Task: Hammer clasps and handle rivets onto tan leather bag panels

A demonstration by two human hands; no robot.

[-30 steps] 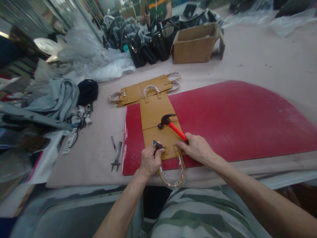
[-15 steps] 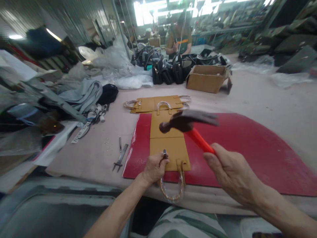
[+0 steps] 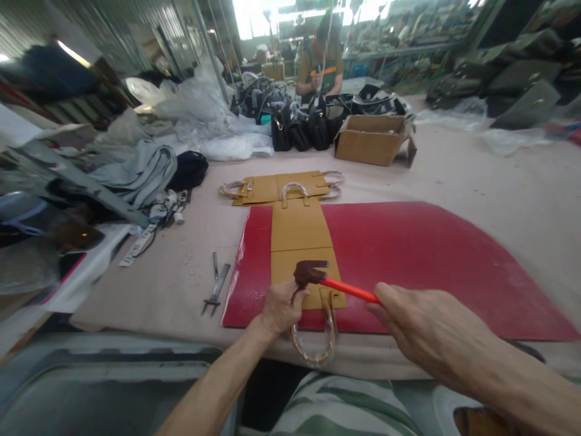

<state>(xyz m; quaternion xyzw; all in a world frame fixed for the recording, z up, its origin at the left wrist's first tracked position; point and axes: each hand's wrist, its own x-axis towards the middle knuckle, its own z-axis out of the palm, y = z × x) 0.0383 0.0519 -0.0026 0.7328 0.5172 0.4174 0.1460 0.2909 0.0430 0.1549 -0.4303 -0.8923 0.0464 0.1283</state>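
Observation:
My right hand (image 3: 420,318) grips the orange-red handle of a claw hammer (image 3: 347,289). Its dark head is over the top of my left hand (image 3: 282,307), which is closed around a short metal punch. The hammer head and my fingers hide the punch now. Beneath lies a tan leather bag panel (image 3: 300,227), flat, with a plastic-wrapped loop handle (image 3: 313,358) hanging past the table's near edge and another handle (image 3: 295,188) at its far end. Under the panel is a dark red mat (image 3: 408,260).
Left of the mat lie a pronged metal tool (image 3: 216,290) and a small metal rod (image 3: 215,264). Farther back are a second tan panel (image 3: 267,188), black bags (image 3: 281,130) and a cardboard box (image 3: 370,139). A person (image 3: 320,66) stands across the table. A grey bin (image 3: 109,363) is at near left.
The hammer has swung down from above the panel onto the top of the punch in my left hand. My left hand keeps its place on the panel. The view has shifted slightly.

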